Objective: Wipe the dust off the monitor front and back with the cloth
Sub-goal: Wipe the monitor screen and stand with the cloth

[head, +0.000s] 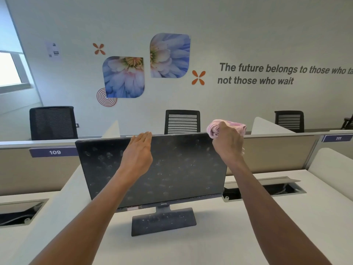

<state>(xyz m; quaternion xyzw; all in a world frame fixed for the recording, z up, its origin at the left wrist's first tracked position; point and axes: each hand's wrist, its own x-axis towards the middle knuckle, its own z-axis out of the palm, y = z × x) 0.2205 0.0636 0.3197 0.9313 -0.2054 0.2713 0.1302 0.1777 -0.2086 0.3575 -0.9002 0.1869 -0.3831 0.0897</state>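
Observation:
A black monitor (181, 169) stands on the white desk, its dark screen covered in dusty smudges and fingerprints, its flat base (164, 221) speckled with dust. My left hand (138, 150) lies with straight fingers against the upper middle of the screen, fingertips at the top edge. My right hand (228, 142) grips a bunched pink cloth (235, 126) at the monitor's top right corner, the cloth sticking up above the edge. The monitor's back is hidden.
The white desk (219, 226) has open cable wells at the right (267, 188) and left (19, 211). Low beige partitions (277, 153) with labels 109 and 111 run behind the monitor. Three black office chairs stand beyond, against a decorated wall.

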